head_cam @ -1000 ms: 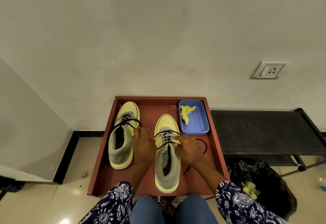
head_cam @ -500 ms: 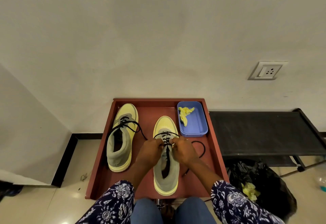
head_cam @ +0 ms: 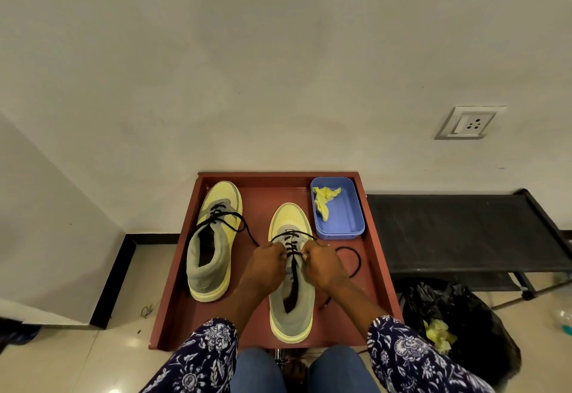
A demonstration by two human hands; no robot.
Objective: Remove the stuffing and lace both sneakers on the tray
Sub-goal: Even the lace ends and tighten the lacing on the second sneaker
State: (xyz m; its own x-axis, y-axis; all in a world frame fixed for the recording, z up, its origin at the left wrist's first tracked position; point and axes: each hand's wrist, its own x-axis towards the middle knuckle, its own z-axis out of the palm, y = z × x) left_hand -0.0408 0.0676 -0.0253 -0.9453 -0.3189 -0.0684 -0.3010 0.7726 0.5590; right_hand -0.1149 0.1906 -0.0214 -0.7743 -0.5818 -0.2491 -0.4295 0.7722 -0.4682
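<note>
- Hands meet over the right sneaker (head_cam: 291,272), which lies on the red tray (head_cam: 376,268) with its toe pointing at the wall.
- The left hand (head_cam: 263,268) comes in from the lower left, knuckles up, fingers curled in a pinching grip on the black lace (head_cam: 292,250) at the left side of the eyelets.
- The right hand (head_cam: 325,264) mirrors it from the lower right, fingers curled, its grip pinching the same lace at the right side of the eyelets.
- Both forearms run back to blue flowered sleeves (head_cam: 399,358) at the bottom edge.
- The left sneaker (head_cam: 213,238) lies beside the first on the tray, well clear of both hands, partly laced, its lace ends trailing loose.
- A blue tub (head_cam: 346,207) at the tray's far right corner holds yellow crumpled paper (head_cam: 323,203).
- The fingertips are hidden under the knuckles, so exactly which strand each hand holds cannot be told.
- A loop of lace (head_cam: 356,261) lies on the tray right of the right hand; its end passes under the forearm.
</note>
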